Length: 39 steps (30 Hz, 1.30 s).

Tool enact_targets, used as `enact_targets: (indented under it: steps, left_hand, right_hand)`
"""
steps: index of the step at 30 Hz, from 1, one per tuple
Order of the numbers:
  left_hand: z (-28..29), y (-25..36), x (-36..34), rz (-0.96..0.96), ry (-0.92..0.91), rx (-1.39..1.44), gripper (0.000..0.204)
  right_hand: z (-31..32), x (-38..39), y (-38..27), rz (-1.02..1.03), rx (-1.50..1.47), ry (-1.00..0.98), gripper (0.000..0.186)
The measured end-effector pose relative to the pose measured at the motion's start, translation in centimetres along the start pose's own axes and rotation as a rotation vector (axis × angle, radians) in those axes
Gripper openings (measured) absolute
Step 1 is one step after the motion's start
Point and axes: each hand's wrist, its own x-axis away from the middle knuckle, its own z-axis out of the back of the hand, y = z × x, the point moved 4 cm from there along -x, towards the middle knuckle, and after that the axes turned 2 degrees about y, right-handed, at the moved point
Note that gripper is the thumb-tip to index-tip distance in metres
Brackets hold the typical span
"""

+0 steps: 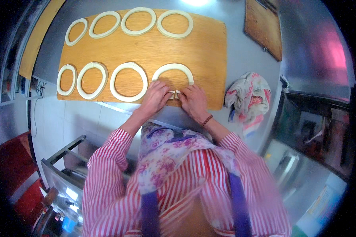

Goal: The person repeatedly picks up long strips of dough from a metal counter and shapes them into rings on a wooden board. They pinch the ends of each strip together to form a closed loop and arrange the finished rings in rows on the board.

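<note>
A pale dough ring [173, 68] lies on a wooden board [126, 50], and both my hands are on its near side. My left hand [157, 96] has its fingers closed on one end of the dough. On the other end my right hand [193, 99] pinches, a bracelet showing at its wrist. Between my fingertips the two ends sit close together with a narrow gap. Left of my hands rests another dough ring [129, 81] in the same near row, with two more rings beyond it. A far row of several dough rings [138, 21] lies along the board's back edge.
A crumpled white and red cloth [249, 96] lies on the metal table [237, 51] right of the board. A second wooden board [264, 27] is at the far right. Below the table's left side stands a metal frame [63, 152].
</note>
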Motion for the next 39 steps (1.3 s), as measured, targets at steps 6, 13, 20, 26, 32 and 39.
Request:
enact_targets:
  steps: [6,13,20,26,32,39]
  left_hand:
    - [-0.3,0.1,0.1,-0.034,0.048,-0.014,0.015]
    - [-0.8,0.0,0.4,-0.072,0.160,0.011,0.013]
    - [-1.1,0.1,0.5,-0.081,0.153,0.023,0.015]
    - [0.8,0.3,0.8,-0.043,-0.002,0.041,0.035]
    - [0.2,-0.5,1.3,0.027,-0.042,0.103,0.039]
    - [0.6,0.4,2.2,-0.097,0.027,0.020,0.031]
  right_hand:
    - [-0.6,0.0,-0.2,-0.008,-0.027,0.067,0.011]
    - [-0.7,-0.1,-0.7,-0.002,-0.008,0.028,0.011]
    - [-1.0,0.1,-0.4,0.042,-0.026,0.043,0.015]
    - [0.2,-0.7,-0.9,0.059,-0.004,-0.073,0.014]
    - [-1.4,-1.0,-0.6,0.223,-0.032,0.057,0.012]
    - [1.9,0.4,-1.2,0.252,-0.049,0.080,0.021]
